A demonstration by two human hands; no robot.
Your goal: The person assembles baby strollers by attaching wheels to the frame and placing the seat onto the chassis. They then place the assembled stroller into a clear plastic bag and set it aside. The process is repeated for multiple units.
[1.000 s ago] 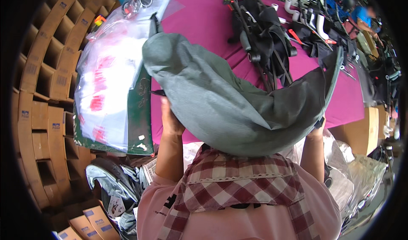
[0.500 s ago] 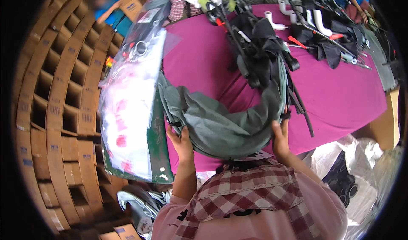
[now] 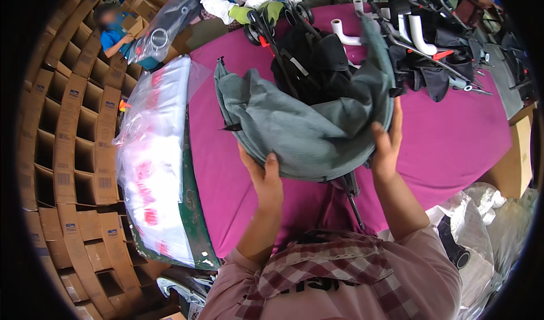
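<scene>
A grey-green fabric canopy (image 3: 294, 130) is draped over a folded black stroller frame (image 3: 309, 56) on the magenta table (image 3: 453, 144). My left hand (image 3: 263, 175) grips the canopy's lower left edge from below. My right hand (image 3: 385, 144) holds its right rim, fingers up along the fabric. A black metal leg (image 3: 351, 192) of the frame sticks out under the canopy toward me.
A pile of clear plastic bags (image 3: 156, 161) lies along the table's left side. Cardboard box stacks (image 3: 68, 144) curve at far left. More stroller frames and white tubes (image 3: 430, 42) sit at the back right. Another person's gloved hands (image 3: 255, 8) work at the far edge. Bagged parts (image 3: 470, 235) lie lower right.
The canopy has moved away from me and up the table, over the black frame. Both hands went with it, still holding its edges.
</scene>
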